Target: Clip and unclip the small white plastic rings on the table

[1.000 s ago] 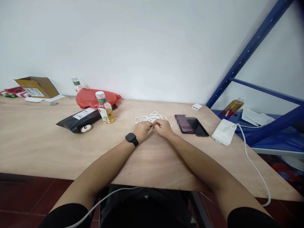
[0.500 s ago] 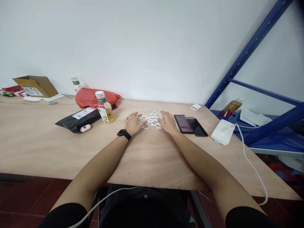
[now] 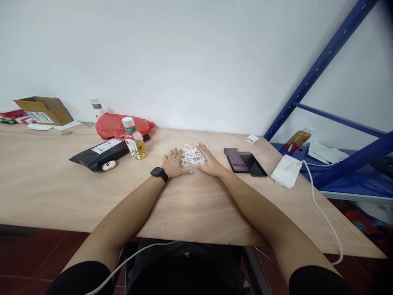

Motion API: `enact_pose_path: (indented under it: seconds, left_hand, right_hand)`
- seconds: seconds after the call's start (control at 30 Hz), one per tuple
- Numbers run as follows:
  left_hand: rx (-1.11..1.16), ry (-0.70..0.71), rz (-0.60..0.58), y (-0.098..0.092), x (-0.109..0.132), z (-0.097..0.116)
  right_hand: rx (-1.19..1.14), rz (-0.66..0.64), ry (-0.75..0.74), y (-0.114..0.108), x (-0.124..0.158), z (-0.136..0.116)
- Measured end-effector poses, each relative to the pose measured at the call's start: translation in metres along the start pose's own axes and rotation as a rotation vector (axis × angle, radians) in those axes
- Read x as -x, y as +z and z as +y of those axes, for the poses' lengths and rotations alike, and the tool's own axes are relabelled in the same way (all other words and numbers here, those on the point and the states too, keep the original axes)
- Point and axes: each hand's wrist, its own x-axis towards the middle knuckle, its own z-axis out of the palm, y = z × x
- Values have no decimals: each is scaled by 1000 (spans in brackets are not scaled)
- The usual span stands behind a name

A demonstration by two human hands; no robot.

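Note:
A small heap of white rings (image 3: 192, 155) lies on the wooden table (image 3: 61, 188). My left hand (image 3: 174, 163), with a black watch on its wrist, lies flat at the heap's left side, fingers stretched out and touching it. My right hand (image 3: 208, 160) rests flat against the heap's right side, fingers spread and open. Both palms cup the heap between them. Neither hand holds anything.
Two dark phones (image 3: 245, 161) lie right of my right hand, then a white power bank (image 3: 286, 171) with a cable. A bottle of yellow drink (image 3: 134, 139), a black parcel (image 3: 98, 152), a red bag (image 3: 120, 124) and a cardboard box (image 3: 43, 110) sit left. A blue shelf frame (image 3: 344, 123) stands right.
My hands went from pinching rings together in front of the heap to lying open on either side of it, then pushed inward, bunching the rings into a tighter heap.

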Motion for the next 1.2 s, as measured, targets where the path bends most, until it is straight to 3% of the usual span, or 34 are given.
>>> enact_pose_path:
  seconds: [0.13, 0.3, 0.47, 0.57, 0.8, 1.07, 1.2]
  left_hand:
    - [0, -63, 67, -4, 4, 1]
    - [-10, -100, 290, -26, 8, 2]
    - [2, -69, 98, -34, 8, 0]
    - [-7, -5, 106, -28, 8, 1]
    - [59, 82, 187, -13, 2, 5]
    - [46, 165, 203, -4, 3, 5]
    - [66, 159, 209, -6, 5, 9]
  right_hand:
    - [155, 39, -51, -7, 1, -3]
    - [284, 202, 8, -23, 6, 1]
    - [371, -8, 33, -22, 11, -3]
    - [409, -91, 24, -17, 9, -9]
    - [385, -65, 142, -13, 1, -14]
    - [351, -49, 106, -11, 0, -7]
    - [339, 79, 187, -9, 0, -6]
